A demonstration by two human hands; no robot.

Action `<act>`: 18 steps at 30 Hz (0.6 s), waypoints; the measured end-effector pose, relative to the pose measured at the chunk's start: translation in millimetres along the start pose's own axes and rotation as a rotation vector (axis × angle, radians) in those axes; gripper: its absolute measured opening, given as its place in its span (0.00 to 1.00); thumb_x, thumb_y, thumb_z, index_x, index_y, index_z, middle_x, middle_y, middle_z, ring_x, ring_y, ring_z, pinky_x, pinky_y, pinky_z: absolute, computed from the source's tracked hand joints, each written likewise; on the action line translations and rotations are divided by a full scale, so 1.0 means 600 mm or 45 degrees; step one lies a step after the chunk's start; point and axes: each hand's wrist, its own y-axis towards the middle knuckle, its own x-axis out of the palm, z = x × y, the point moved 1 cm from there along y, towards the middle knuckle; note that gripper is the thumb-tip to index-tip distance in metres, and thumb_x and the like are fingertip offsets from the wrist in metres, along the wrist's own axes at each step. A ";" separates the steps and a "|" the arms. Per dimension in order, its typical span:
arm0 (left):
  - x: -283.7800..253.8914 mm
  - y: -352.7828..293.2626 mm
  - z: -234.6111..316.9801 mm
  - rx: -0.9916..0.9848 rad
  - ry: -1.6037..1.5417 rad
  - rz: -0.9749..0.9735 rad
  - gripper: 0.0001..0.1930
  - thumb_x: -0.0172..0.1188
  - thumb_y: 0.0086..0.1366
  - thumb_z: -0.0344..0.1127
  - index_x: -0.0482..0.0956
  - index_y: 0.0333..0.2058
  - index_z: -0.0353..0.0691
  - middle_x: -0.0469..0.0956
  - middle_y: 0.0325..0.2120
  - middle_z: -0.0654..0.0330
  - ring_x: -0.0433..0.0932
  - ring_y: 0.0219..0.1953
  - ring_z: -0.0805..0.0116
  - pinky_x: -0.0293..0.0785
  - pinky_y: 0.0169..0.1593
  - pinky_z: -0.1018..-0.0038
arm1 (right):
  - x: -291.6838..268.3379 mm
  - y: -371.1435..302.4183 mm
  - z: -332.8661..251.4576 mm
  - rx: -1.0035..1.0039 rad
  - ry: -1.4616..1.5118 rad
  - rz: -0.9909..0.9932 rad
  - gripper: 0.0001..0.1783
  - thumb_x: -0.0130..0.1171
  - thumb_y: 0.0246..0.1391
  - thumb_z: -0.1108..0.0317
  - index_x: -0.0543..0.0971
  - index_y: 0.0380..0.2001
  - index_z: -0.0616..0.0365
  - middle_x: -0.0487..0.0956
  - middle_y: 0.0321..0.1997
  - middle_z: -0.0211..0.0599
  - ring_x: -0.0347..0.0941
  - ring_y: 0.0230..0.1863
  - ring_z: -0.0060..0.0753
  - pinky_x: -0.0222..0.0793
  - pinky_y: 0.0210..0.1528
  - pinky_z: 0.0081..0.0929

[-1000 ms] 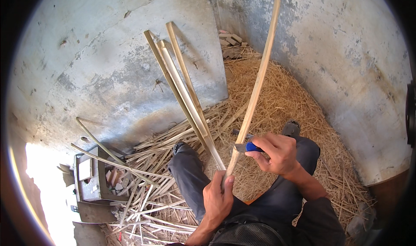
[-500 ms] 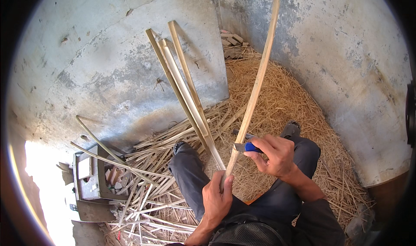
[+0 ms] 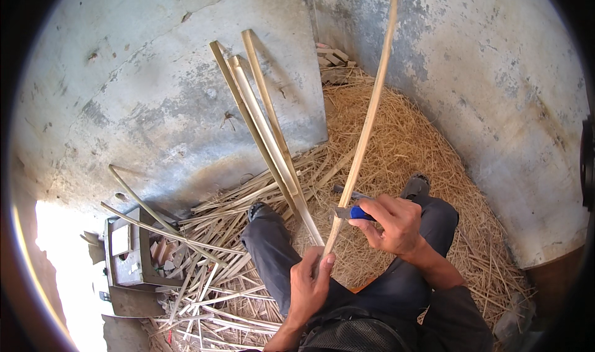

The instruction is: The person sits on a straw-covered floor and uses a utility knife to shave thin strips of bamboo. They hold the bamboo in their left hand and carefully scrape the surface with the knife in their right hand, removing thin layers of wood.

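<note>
My left hand (image 3: 310, 285) is closed round the lower end of a long pale strip that looks like split bamboo (image 3: 372, 107). The strip slants up and away past the top edge of the picture. In my right hand (image 3: 395, 223) is a blue-handled knife (image 3: 359, 212), its short blade lying across the strip a little above my left hand. My fingers hide most of the handle. Just beyond the knife, a dark metal tool (image 3: 348, 192) lies partly hidden behind the strip.
Several longer strips (image 3: 255, 109) lean on the worn wall (image 3: 155, 91), ahead and left. Fine shavings (image 3: 415, 129) heap up along the right wall. Cut strips (image 3: 217, 296) litter the floor at left, beside a broken box (image 3: 128, 253) holding rubble. My bent legs (image 3: 268, 240) flank the work.
The knife and my right hand have shifted very slightly down along the strip, toward my left hand. The strip has tilted a touch to the left; the leaning strips stay put.
</note>
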 end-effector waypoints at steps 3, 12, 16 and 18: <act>-0.002 0.001 -0.025 -0.012 -0.167 -0.084 0.13 0.63 0.77 0.40 0.81 0.41 0.32 0.74 0.21 0.60 0.68 0.24 0.75 0.66 0.30 0.73 | 0.002 0.000 -0.001 -0.007 0.013 0.004 0.17 0.76 0.57 0.52 0.87 0.41 0.52 0.76 0.22 0.26 0.73 0.18 0.29 0.66 0.20 0.29; -0.008 -0.004 -0.004 -0.138 -0.178 -0.074 0.16 0.62 0.78 0.43 0.80 0.41 0.31 0.75 0.24 0.66 0.70 0.29 0.79 0.65 0.33 0.77 | -0.001 0.003 -0.005 -0.012 0.011 0.002 0.16 0.76 0.57 0.53 0.87 0.41 0.51 0.77 0.22 0.26 0.74 0.19 0.28 0.67 0.21 0.29; -0.006 -0.005 -0.008 -0.085 -0.153 -0.033 0.16 0.63 0.78 0.43 0.80 0.41 0.32 0.74 0.24 0.68 0.68 0.28 0.80 0.63 0.32 0.77 | 0.002 0.004 -0.006 -0.031 0.023 0.014 0.16 0.76 0.57 0.53 0.87 0.41 0.51 0.77 0.22 0.26 0.74 0.19 0.28 0.67 0.21 0.29; -0.008 -0.006 0.003 -0.027 0.000 0.047 0.17 0.63 0.78 0.44 0.80 0.40 0.33 0.73 0.24 0.69 0.67 0.28 0.81 0.63 0.32 0.77 | 0.001 0.004 -0.006 -0.028 0.022 0.017 0.16 0.76 0.56 0.53 0.86 0.40 0.51 0.77 0.23 0.26 0.74 0.19 0.28 0.67 0.21 0.29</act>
